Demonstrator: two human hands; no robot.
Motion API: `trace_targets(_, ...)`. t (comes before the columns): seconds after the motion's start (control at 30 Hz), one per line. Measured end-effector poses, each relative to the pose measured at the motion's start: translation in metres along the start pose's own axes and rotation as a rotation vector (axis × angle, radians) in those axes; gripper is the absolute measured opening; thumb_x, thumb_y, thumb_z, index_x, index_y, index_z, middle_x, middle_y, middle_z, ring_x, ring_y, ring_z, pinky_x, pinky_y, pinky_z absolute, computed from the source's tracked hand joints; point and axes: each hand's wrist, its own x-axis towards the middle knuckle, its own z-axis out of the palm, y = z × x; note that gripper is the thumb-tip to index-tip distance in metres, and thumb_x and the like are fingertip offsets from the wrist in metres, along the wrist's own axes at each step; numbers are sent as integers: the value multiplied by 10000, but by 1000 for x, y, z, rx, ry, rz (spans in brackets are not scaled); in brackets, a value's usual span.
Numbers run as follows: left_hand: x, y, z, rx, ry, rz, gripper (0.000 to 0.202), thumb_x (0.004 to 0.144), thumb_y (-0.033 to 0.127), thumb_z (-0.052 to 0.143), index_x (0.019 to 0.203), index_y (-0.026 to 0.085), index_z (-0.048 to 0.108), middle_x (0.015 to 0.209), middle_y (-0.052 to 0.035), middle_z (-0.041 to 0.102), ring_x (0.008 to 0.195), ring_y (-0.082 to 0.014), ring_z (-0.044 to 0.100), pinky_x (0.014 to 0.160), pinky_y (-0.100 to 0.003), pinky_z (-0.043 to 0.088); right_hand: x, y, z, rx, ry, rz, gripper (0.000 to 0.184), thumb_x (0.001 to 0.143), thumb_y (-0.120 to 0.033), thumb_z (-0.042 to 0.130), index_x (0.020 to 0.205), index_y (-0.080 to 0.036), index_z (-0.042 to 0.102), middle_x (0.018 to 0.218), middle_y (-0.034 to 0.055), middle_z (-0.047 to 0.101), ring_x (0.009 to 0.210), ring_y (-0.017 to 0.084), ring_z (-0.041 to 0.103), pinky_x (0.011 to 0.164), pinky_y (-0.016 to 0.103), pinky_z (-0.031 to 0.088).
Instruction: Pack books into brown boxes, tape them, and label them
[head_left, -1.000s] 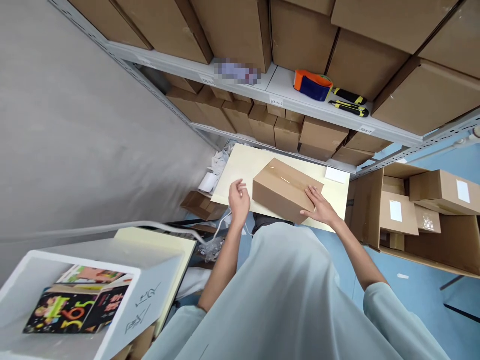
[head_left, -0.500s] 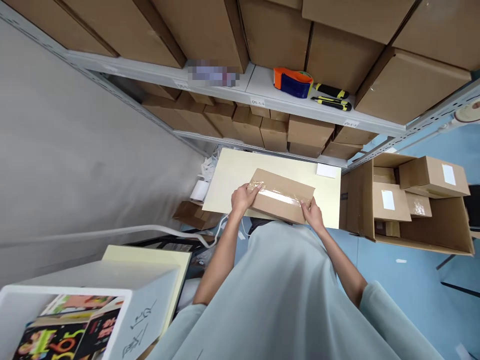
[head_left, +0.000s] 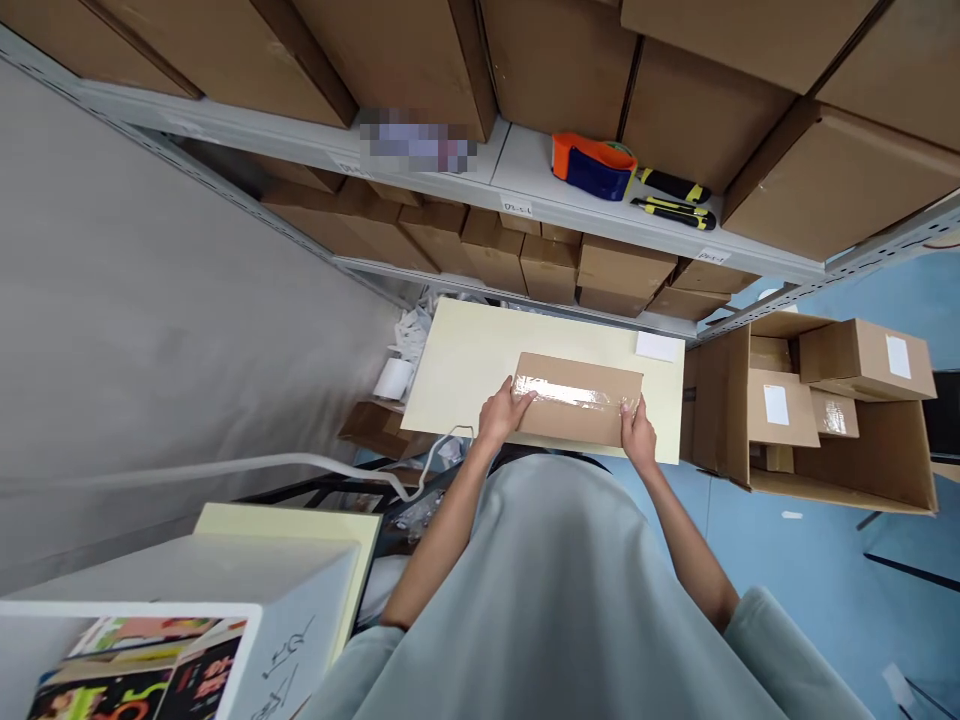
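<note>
A taped cardboard box (head_left: pixel 577 415) lies between my hands, over the front part of a pale yellow tabletop (head_left: pixel 465 340). Clear shiny tape runs lengthwise across its upper face. My left hand (head_left: pixel 504 412) grips its left end, thumb on top. At the right end, my right hand (head_left: pixel 637 435) holds the box the same way, its thumb pressed near the tape's end. The fingers underneath are hidden. On the tabletop's right back corner rests a white stack of labels or paper (head_left: pixel 657 347).
To the right stands a large open carton (head_left: pixel 720 400) with several smaller boxes. The shelf (head_left: pixel 525 165) ahead carries boxes, an orange and blue tape dispenser (head_left: pixel 595 167) and yellow-black utility knives (head_left: pixel 675 200). A white bin (head_left: pixel 300 600) of books sits lower left; a white cable (head_left: pixel 300 460) runs from the wall.
Both hands have shifted the box slightly right, and it has turned so its long side lies more level. The camera view has moved a little too.
</note>
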Motion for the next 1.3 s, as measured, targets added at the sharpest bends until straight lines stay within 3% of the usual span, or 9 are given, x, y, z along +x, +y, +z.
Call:
trace_targets(0.17,11,-6,-19,-113,-161,61,402,957,522,731,1242,241,777,1225,-107,837,1150,-351,777,974,-387,585,-12,-11,-9,148,-9,-9,781,1025,-779,361,1536,-233,584,1385,142,772,1259,376,730,1092,527,576)
trace_targets(0.23,11,-10,-29,-186,-166,101,438,923,493,780,1289,253,763,1256,-90,832,1159,-334,778,1002,-385,592,-23,-16,-16,249,-30,-28,732,1004,-765,469,1451,-216,656,1378,141,776,1252,363,729,1088,519,598)
trace_targets(0.37,11,-22,-46,-309,-164,144,704,823,341,897,1478,279,647,1470,-87,742,1325,-335,723,1108,-419,586,-50,-21,-21,343,23,-71,628,948,-700,638,1376,-247,716,1438,112,737,1304,344,700,1142,550,596)
trace_targets(0.5,17,-37,-52,-252,-179,177,764,811,261,915,1508,294,601,1448,-101,751,1380,-362,692,1124,-457,578,-68,-23,0,299,116,-30,548,897,-704,675,1185,-247,769,1338,115,763,1221,339,724,1079,564,637)
trace_targets(0.67,27,-60,-55,-166,-189,256,713,868,318,888,1514,289,587,1398,-130,771,1356,-382,701,1104,-468,576,-77,-33,31,276,226,30,531,895,-717,652,1069,-227,756,1210,131,788,1147,340,756,1015,519,654)
trace_targets(0.83,38,-74,-52,-70,-156,291,646,933,387,836,1505,249,570,1357,-176,777,1307,-396,722,1071,-473,579,-69,-44,48,241,276,22,521,896,-736,633,1012,-240,747,1179,123,786,1138,341,750,990,502,653)
trace_targets(1.07,49,-76,-37,132,-85,199,580,960,424,796,1441,188,574,1270,-229,786,1198,-419,761,987,-470,583,-37,-37,68,188,261,26,570,983,-659,432,1108,-223,777,1269,136,787,1125,309,733,1028,474,640)
trace_targets(1.3,52,-79,-22,125,-86,64,623,926,447,807,1451,221,560,1265,-194,791,1241,-396,747,1044,-492,571,-25,6,72,166,100,-104,505,1042,-465,414,1305,-249,787,1436,77,765,1233,291,753,1033,448,649)
